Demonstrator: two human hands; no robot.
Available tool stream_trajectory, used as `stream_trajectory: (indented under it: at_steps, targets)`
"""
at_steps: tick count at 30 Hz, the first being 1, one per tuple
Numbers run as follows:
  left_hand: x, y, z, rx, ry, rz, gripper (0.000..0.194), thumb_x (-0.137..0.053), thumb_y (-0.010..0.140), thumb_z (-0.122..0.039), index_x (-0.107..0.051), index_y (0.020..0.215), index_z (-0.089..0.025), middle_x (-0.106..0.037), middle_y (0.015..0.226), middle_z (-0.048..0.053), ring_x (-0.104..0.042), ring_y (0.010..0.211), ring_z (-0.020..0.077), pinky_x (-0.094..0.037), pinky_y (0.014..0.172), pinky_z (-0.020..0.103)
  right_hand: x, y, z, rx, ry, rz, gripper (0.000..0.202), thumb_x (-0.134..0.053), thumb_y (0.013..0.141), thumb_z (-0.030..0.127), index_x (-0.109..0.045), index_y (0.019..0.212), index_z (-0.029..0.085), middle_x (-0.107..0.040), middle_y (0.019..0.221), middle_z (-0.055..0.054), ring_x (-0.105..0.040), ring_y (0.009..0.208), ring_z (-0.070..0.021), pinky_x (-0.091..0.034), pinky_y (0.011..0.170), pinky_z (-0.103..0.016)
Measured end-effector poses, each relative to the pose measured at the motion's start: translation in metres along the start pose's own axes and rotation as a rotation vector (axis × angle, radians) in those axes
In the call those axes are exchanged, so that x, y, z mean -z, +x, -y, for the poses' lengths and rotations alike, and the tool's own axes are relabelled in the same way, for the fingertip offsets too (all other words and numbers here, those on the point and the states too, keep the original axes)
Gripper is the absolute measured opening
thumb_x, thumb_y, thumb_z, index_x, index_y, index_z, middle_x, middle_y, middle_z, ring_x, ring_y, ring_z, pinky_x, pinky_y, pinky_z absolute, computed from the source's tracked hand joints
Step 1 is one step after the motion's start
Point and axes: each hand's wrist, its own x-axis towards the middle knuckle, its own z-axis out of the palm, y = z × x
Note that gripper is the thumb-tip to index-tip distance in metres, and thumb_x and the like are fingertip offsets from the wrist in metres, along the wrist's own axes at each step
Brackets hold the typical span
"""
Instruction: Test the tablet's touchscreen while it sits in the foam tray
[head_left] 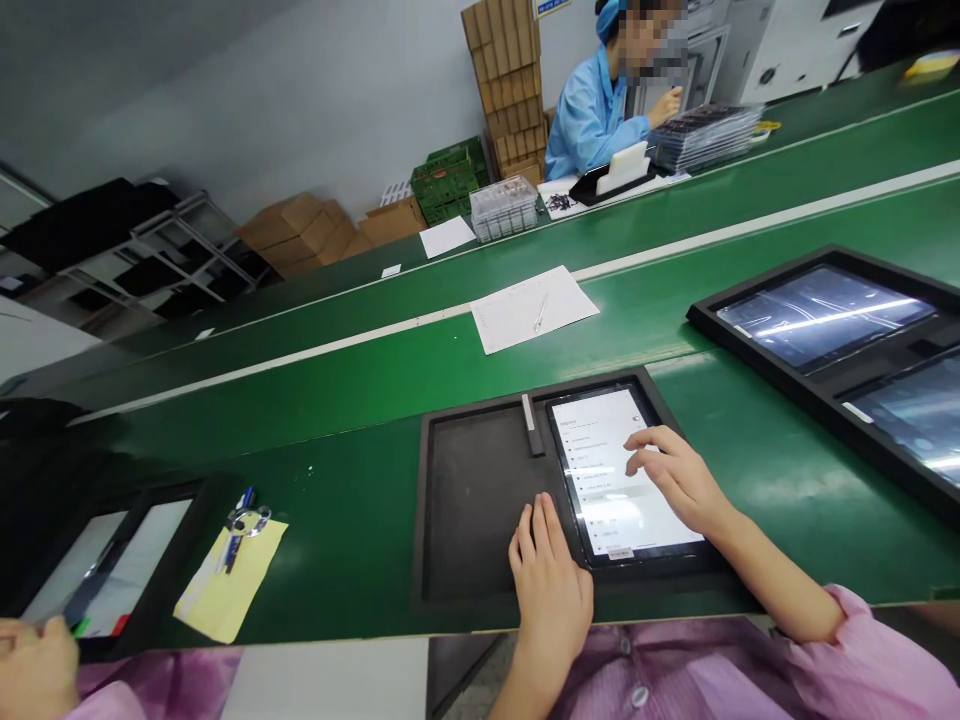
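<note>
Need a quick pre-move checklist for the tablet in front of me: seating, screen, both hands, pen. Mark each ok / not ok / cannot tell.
1. Tablet in the right-hand part of the black tray: ok.
2. Screen on, list showing: ok.
3. Small list text legible: not ok, too small and blurred here.
4. Left hand off the screen: ok, it is at the tray, beside the tablet.
5. Right hand fingers touching the screen: cannot tell, they are over it but contact is unclear.
6. Pen out of the hands: ok, lying on the white sheet.
</note>
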Motion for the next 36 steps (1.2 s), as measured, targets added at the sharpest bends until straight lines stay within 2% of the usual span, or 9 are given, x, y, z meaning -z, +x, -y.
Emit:
stream_trajectory:
  at_steps: [6,11,15,18,21,24,27,32,36]
  targets:
    - [0.006,0.003,-0.002,0.005,-0.01,0.021,0.096,-0.05,0.079,-0.006,-0.012,0.167,-0.011,-0.046,0.16,0.018,-0.047,0.141,0.0362,-0.047,0.109,0.052,-0.006,-0.003,0.013,0.059,-0.2,0.157,0.054,-0.027,0.111,0.037,-0.08,0.104,0.031,-0.061,0.129,-0.01,-0.053,0.12,-0.0324,-0.04,0.101,-0.054]
    - [0.016,-0.001,0.002,-0.022,0.007,0.06,0.092,-0.053,0.08,-0.006,-0.027,0.165,-0.028,-0.046,0.16,0.014,-0.048,0.14,0.0368,-0.048,0.106,0.054,0.0,-0.011,0.01,0.043,-0.222,0.11,0.054,-0.025,0.111,0.037,-0.079,0.111,0.031,-0.059,0.13,-0.011,-0.051,0.121,-0.0331,-0.039,0.102,-0.055]
    - [0.03,0.003,0.016,-0.016,-0.077,0.171,0.083,-0.053,0.085,-0.012,-0.031,0.163,-0.025,-0.049,0.157,0.016,-0.05,0.138,0.0371,-0.048,0.108,0.054,0.014,-0.008,-0.003,-0.008,-0.24,0.139,0.052,-0.025,0.112,0.041,-0.075,0.119,0.03,-0.059,0.129,-0.012,-0.051,0.121,-0.0333,-0.043,0.097,-0.053]
    - [0.042,0.026,0.023,-0.028,-0.183,0.229,0.071,-0.05,0.096,-0.027,-0.03,0.163,-0.017,-0.051,0.155,0.018,-0.05,0.139,0.0341,-0.047,0.111,0.05,0.012,0.014,-0.011,0.073,-0.328,0.23,0.05,-0.028,0.112,0.044,-0.075,0.12,0.031,-0.058,0.132,-0.014,-0.05,0.121,-0.0345,-0.043,0.097,-0.055]
    - [0.054,0.065,0.022,-0.017,-0.208,0.245,0.067,-0.046,0.101,-0.039,-0.035,0.16,-0.012,-0.057,0.147,0.022,-0.057,0.133,0.0331,-0.051,0.106,0.046,-0.008,0.051,-0.015,0.202,-0.472,0.289,0.039,-0.043,0.11,0.048,-0.073,0.129,0.031,-0.051,0.145,-0.016,-0.045,0.129,-0.0379,-0.036,0.105,-0.061]
    - [0.064,0.103,0.016,0.027,-0.199,0.312,0.066,-0.042,0.102,-0.041,-0.037,0.158,-0.006,-0.067,0.131,0.023,-0.066,0.119,0.0345,-0.054,0.098,0.044,-0.034,0.081,-0.015,0.298,-0.602,0.331,0.042,-0.063,0.102,0.055,-0.069,0.136,0.03,-0.045,0.153,-0.019,-0.04,0.135,-0.0418,-0.026,0.11,-0.068]
    - [0.068,0.127,0.014,0.083,-0.251,0.367,0.062,-0.041,0.104,-0.039,-0.039,0.157,-0.008,-0.074,0.12,0.019,-0.071,0.111,0.0335,-0.055,0.095,0.042,-0.045,0.091,-0.015,0.343,-0.629,0.331,0.054,-0.069,0.096,0.062,-0.066,0.139,0.03,-0.043,0.154,-0.019,-0.038,0.137,-0.0433,-0.019,0.112,-0.072]
    - [0.063,0.138,0.028,0.176,-0.359,0.254,0.047,-0.044,0.103,-0.031,-0.052,0.149,-0.021,-0.079,0.099,0.007,-0.075,0.094,0.0265,-0.056,0.089,0.038,-0.025,0.071,-0.02,0.181,-0.5,0.066,0.065,-0.053,0.1,0.065,-0.048,0.153,0.029,-0.042,0.152,-0.016,-0.035,0.138,-0.0423,-0.018,0.117,-0.068]
    - [0.052,0.137,0.044,0.104,-0.425,-0.002,0.035,-0.045,0.1,-0.023,-0.066,0.128,-0.022,-0.074,0.115,0.008,-0.069,0.109,0.0235,-0.056,0.098,0.039,-0.018,0.053,-0.028,-0.029,-0.424,-0.051,0.054,-0.037,0.105,0.054,-0.047,0.149,0.024,-0.049,0.137,-0.018,-0.045,0.125,-0.0407,-0.036,0.105,-0.063]
